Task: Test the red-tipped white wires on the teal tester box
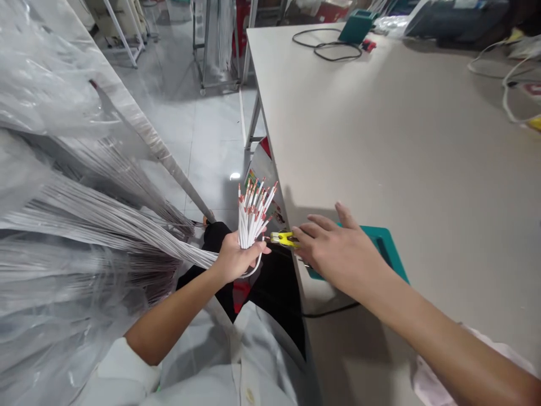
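Observation:
My left hand [240, 256] is wrapped round a thick bundle of white wires [251, 225]. Their stripped ends point upward and show bare copper. One wire bends out of the bundle toward the right, its end at the jaw of a small yellow clip-like tool [284, 239]. My right hand [333, 248] is at the other end of that tool, palm down, fingertips closed on it and the thumb hidden. Below this hand a teal device [391, 251] sits at the table's edge, partly covered.
Long white wires [122, 217] hang under clear plastic sheeting [51, 84] on a rack at left. The white table [422, 158] extends to the right. Another teal device [358, 26] with a black cable stands at its far end. A black cable [329, 312] crosses the near edge.

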A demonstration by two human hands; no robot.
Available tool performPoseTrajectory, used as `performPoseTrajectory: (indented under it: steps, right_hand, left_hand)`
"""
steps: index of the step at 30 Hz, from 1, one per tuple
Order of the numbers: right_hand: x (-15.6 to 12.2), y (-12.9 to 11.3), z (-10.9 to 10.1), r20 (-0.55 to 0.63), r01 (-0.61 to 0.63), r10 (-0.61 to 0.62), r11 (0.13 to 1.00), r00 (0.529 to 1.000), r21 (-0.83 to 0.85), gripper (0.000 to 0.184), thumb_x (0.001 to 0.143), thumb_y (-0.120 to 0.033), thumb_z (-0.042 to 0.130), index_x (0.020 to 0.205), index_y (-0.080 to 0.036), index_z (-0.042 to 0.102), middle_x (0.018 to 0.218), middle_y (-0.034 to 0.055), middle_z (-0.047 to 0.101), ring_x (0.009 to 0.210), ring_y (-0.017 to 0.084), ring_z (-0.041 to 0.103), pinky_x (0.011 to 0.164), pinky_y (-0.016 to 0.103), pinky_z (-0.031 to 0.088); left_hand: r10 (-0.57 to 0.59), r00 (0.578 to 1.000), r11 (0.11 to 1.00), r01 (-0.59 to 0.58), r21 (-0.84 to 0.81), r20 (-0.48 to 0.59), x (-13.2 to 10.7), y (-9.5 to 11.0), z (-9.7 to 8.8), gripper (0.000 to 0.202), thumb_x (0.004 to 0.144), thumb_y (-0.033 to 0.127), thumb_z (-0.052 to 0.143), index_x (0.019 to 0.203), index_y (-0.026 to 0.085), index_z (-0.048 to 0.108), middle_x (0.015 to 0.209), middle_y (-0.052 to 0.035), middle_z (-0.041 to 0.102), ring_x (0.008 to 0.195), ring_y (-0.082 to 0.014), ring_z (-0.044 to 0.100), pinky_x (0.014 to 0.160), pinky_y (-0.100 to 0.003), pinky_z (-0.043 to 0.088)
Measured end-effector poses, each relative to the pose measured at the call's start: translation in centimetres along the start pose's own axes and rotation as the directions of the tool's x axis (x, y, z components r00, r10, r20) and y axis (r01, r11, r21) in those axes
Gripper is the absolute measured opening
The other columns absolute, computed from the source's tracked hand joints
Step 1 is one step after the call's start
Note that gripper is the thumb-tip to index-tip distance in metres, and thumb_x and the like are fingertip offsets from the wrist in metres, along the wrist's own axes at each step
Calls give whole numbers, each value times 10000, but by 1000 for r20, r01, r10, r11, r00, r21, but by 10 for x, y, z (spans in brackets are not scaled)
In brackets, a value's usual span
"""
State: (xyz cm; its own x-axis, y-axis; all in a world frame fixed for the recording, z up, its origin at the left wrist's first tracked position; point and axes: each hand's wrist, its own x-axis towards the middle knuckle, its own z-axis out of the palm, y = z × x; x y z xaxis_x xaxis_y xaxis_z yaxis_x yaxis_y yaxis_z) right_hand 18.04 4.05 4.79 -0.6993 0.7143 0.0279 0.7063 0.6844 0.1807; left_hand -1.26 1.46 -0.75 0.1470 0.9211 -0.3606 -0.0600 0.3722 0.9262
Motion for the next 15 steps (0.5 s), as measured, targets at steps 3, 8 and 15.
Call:
performPoseTrajectory:
  steps: [3, 8, 15]
  right_hand:
    - [4, 4, 2, 11, -15, 15, 1000, 1000, 23, 156, 823, -177, 517, 843, -183, 671, 806, 118, 686, 951, 334, 582, 961, 593, 260]
    - [7, 8, 6, 30, -22, 20, 999, 999, 45, 225, 835, -179, 477, 667, -191, 627, 705, 90, 678, 924, 300, 599, 968, 593, 247]
    - [5, 10, 11, 17, -33, 32, 996, 999, 79, 283, 858, -186, 433, 662, -186, 637, 712, 97, 682, 945, 306, 594, 992, 616, 202]
  left_hand:
    - [13, 1000, 999, -13, -32, 3, 3, 1, 3, 459, 741, 292, 617, 1149, 86, 583, 709, -70, 695, 383, -40, 443, 405, -184, 372]
    - [-35, 999, 997, 34, -71, -21, 8, 6, 12, 462, 703, 244, 646, 1124, 60, 594, 685, -75, 688, 407, -65, 486, 391, -192, 363]
    - [4, 1000, 1000, -4, 19, 22, 13, -1, 10, 433, 678, 257, 678, 1076, 92, 631, 691, -68, 694, 407, -81, 495, 388, -207, 374]
